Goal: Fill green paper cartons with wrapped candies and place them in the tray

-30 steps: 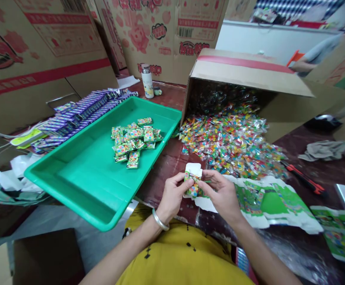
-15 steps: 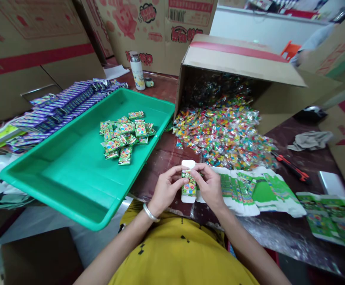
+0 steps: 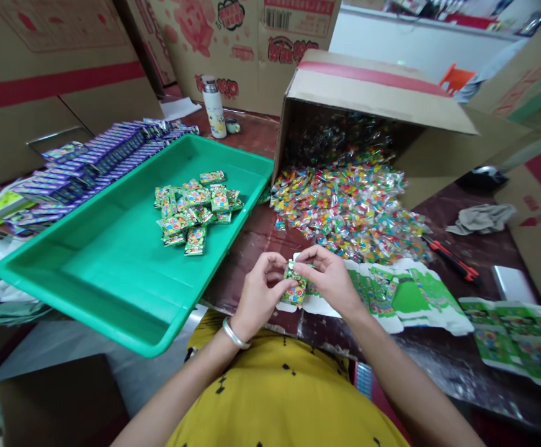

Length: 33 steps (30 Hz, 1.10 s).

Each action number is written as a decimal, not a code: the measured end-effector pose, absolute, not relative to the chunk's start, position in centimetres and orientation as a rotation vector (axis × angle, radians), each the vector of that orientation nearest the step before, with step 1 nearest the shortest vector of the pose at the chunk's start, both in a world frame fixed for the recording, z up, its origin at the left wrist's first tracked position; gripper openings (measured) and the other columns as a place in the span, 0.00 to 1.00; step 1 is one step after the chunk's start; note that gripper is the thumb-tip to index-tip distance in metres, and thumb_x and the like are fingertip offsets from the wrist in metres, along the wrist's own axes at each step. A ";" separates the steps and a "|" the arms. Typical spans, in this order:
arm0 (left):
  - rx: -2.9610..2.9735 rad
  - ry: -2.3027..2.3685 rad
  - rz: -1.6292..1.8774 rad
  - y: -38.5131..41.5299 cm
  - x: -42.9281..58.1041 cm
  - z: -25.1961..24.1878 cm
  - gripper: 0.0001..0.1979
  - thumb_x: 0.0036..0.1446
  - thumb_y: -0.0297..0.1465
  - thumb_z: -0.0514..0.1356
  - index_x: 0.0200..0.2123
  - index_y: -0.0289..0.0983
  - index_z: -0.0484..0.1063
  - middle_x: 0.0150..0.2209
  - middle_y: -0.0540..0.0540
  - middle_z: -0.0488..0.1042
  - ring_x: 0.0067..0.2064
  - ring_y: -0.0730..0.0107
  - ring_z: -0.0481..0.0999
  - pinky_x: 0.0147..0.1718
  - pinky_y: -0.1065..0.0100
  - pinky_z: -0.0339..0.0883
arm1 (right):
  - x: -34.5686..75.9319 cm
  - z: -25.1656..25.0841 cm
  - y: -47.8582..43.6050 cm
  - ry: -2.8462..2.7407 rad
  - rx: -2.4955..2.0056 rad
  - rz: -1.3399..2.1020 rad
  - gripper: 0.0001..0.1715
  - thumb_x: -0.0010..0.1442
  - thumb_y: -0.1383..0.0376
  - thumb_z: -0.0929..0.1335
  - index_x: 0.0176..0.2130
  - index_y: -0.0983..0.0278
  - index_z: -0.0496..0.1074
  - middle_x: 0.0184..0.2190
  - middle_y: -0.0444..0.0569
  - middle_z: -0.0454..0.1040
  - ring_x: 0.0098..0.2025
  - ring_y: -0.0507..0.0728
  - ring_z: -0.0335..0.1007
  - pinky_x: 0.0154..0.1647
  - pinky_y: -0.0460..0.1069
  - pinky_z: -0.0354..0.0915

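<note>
A small green printed carton [image 3: 293,287] is pinched between both hands just above the table's near edge. My left hand [image 3: 257,293] grips its left side and my right hand [image 3: 325,277] presses on its top end. Under my right wrist lies a fanned stack of flat green carton blanks [image 3: 405,297]. A heap of small colourful wrapped candies [image 3: 350,208] spills from a tipped cardboard box [image 3: 373,93] right behind my hands. The green plastic tray [image 3: 107,273] at my left holds a pile of closed green cartons [image 3: 191,208].
Rows of flat purple cartons [image 3: 89,164] lie left of the tray. A white flask [image 3: 214,107] stands at the back. A red-handled knife [image 3: 451,259], a grey cloth [image 3: 479,218] and more green blanks [image 3: 517,338] are at the right. Large cardboard boxes [image 3: 42,74] surround the table.
The carton's white top flap, standing up a second ago, is now folded down under my right fingers. The view has shifted slightly, and both hands stay on the carton.
</note>
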<state>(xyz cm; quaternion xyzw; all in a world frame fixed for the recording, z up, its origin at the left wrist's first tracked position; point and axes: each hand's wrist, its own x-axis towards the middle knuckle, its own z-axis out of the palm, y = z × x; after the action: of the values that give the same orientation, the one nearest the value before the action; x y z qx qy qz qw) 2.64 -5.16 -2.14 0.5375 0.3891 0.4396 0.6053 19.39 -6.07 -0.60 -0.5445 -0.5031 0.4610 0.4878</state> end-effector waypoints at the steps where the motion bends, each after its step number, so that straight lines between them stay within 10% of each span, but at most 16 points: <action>1: 1.263 0.899 1.007 -5.2 2.6 -2.1 0.16 0.51 0.27 0.66 0.41 0.38 0.65 0.40 0.49 0.71 0.37 0.71 0.77 0.37 0.71 0.72 | 19.6 -0.5 -5.9 -1.200 -1.330 1.176 0.13 0.52 0.59 0.76 0.34 0.63 0.74 0.32 0.46 0.76 0.35 0.55 0.71 0.38 0.50 0.67; 12: 1.268 0.867 0.931 -5.1 2.3 -1.8 0.22 0.53 0.28 0.66 0.53 0.40 0.71 0.44 0.46 0.75 0.37 0.70 0.78 0.37 0.71 0.73 | 19.8 0.2 -5.5 -1.424 -1.364 0.999 0.14 0.59 0.57 0.71 0.27 0.63 0.73 0.30 0.47 0.75 0.35 0.56 0.71 0.40 0.51 0.66; 24: 1.097 1.031 1.003 -3.6 2.5 -3.9 0.16 0.48 0.34 0.70 0.28 0.35 0.65 0.25 0.55 0.68 0.25 0.79 0.69 0.23 0.78 0.64 | 25.4 -1.2 -0.4 -1.899 -1.929 0.425 0.08 0.64 0.63 0.65 0.39 0.62 0.75 0.33 0.49 0.78 0.35 0.59 0.75 0.37 0.51 0.65; 28: 0.816 1.022 0.964 -3.2 2.1 -4.3 0.21 0.48 0.37 0.69 0.40 0.37 0.64 0.30 0.54 0.69 0.23 0.77 0.71 0.17 0.77 0.64 | 26.1 -2.6 3.0 -2.011 -1.986 0.361 0.13 0.53 0.67 0.74 0.40 0.60 0.75 0.37 0.52 0.79 0.39 0.63 0.75 0.41 0.53 0.63; 33: 0.686 0.938 0.875 -3.1 2.0 -4.2 0.26 0.50 0.29 0.66 0.52 0.38 0.63 0.40 0.47 0.73 0.31 0.70 0.79 0.34 0.63 0.78 | 24.4 -4.1 4.3 -1.993 -2.053 0.320 0.19 0.56 0.63 0.72 0.48 0.62 0.72 0.34 0.54 0.79 0.39 0.63 0.74 0.41 0.53 0.62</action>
<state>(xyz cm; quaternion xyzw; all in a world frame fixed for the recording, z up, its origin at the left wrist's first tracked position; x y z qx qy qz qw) 2.05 -3.13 -4.25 0.3134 0.4288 0.3999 0.7470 24.44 4.34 -4.13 -0.7070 -0.6862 0.1101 0.1310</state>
